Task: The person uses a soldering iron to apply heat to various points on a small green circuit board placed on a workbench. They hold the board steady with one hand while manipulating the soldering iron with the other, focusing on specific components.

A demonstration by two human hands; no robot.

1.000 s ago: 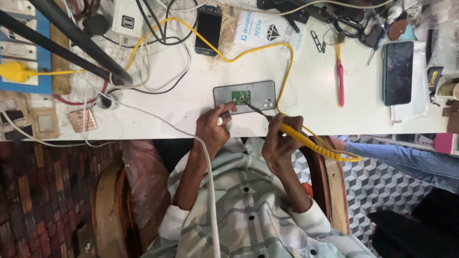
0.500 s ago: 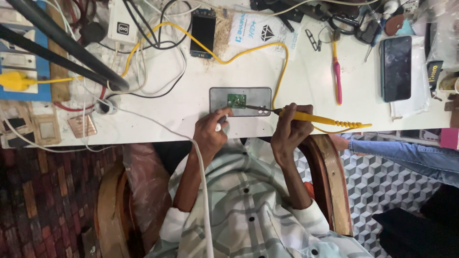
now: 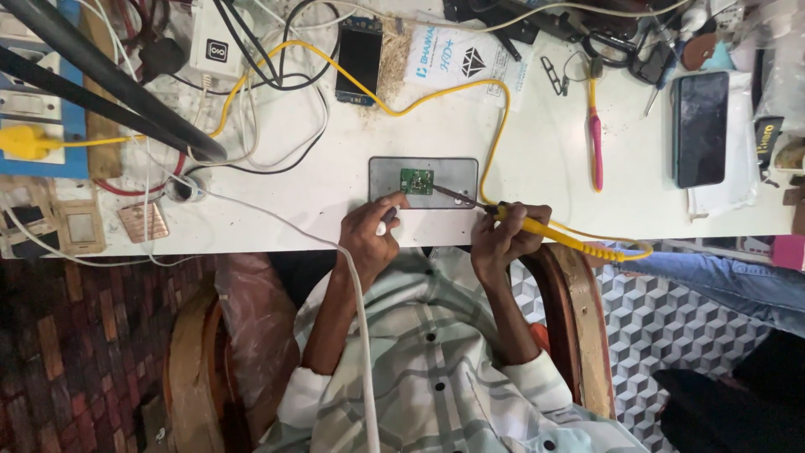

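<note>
A small green circuit board (image 3: 416,180) lies on a grey metal plate (image 3: 457,172) near the front edge of the white bench. My right hand (image 3: 503,239) grips a yellow soldering iron (image 3: 545,231); its dark tip reaches left to the board's right edge. My left hand (image 3: 369,231) rests at the plate's front left corner, fingers closed on a thin white-and-dark tool (image 3: 388,220) that points toward the board. The iron's yellow cable (image 3: 436,96) loops over the bench to a yellow plug (image 3: 21,143) at far left.
Two dark phones (image 3: 359,59) (image 3: 700,126), a pink-handled tool (image 3: 596,143), tangled black and white cables (image 3: 268,92), black lamp arms (image 3: 101,92) and small parts crowd the bench. Another person's blue-clad leg (image 3: 721,281) is at the right.
The iron has swung so its tip now points left onto the green board. My left hand has stayed by the plate's front edge.
</note>
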